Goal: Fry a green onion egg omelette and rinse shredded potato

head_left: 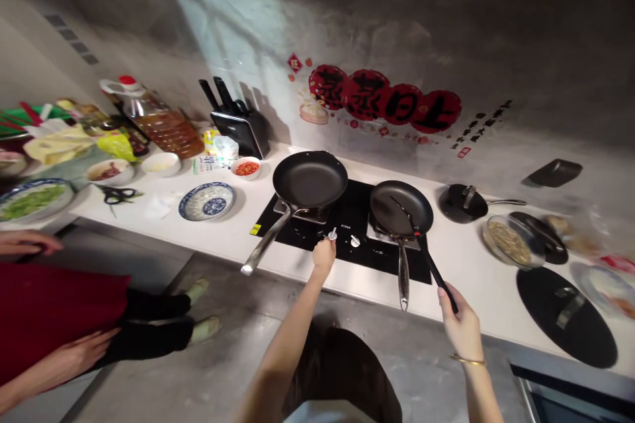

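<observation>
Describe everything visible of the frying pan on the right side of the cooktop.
The frying pan is round and shallow, with a dark, smooth-looking interior and a long, silvery handle that looks like metal. It sits upright on the right side of the black cooktop, its handle pointing toward the person. No food shows inside. A black-handled utensil, held in the right hand, reaches over its rim; whether the tip touches the pan is unclear.

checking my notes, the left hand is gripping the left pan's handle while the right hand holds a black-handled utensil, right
Not quite: the head view shows the left hand at the left control knob, not on the left pan's handle. The right hand does hold a black-handled utensil.
</observation>
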A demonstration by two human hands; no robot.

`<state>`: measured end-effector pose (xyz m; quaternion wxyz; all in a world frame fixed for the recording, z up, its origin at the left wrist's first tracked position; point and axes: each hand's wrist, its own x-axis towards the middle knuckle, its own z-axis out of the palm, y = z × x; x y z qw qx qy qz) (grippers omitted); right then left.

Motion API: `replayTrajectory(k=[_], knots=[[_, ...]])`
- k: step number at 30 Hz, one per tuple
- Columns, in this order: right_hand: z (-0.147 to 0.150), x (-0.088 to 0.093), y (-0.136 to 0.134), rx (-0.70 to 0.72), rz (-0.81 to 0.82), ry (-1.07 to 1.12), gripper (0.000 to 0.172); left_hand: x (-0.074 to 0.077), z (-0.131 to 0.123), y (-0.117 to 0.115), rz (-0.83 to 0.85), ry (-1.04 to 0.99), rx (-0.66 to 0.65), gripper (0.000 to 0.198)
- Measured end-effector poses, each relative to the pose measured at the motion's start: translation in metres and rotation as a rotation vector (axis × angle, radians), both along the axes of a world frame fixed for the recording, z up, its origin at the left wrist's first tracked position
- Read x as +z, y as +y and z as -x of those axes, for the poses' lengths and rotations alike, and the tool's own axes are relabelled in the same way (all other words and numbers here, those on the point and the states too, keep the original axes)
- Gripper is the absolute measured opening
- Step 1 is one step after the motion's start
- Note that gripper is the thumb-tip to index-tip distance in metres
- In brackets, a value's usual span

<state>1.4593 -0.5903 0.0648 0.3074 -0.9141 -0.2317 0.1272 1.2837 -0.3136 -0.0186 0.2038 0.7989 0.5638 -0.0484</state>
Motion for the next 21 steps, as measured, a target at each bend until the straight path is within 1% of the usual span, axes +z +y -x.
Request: replayTrajectory(k=[3,7,10,13,15,17,19,21], knots=[[0.003,-0.001,-0.005,0.002,-0.003,0.017,0.064,-0.01,-0.01,0.015,-0.019,0.036,-0.002,0.034],[0.004,-0.004,-0.013,-0.036,-0.013,-0.01,0.063,-0.017,-0.024,0.029,-0.018,0.075,-0.037,0.031],[0.004,-0.006,-0.016,-0.07,0.001,-0.006,0.065,-0.019,-0.022,0.034,-0.012,0.099,-0.073,0.03],[-0.002,-0.004,-0.013,-0.09,0.03,-0.016,0.068,-0.016,-0.016,0.034,-0.024,0.11,-0.109,0.03],[-0.013,-0.001,-0.008,-0.076,0.041,-0.046,0.069,-0.012,-0.014,0.027,-0.039,0.108,-0.132,0.032],[-0.024,0.004,-0.005,-0.056,0.033,-0.062,0.068,-0.007,-0.013,0.012,-0.05,0.081,-0.147,0.036],[-0.027,0.009,-0.005,-0.067,-0.019,-0.004,0.064,-0.002,-0.008,-0.012,-0.035,0.011,-0.152,0.04],[-0.018,0.009,-0.009,-0.094,-0.148,0.188,0.058,0.001,0.004,-0.045,0.024,-0.096,-0.162,0.04]])
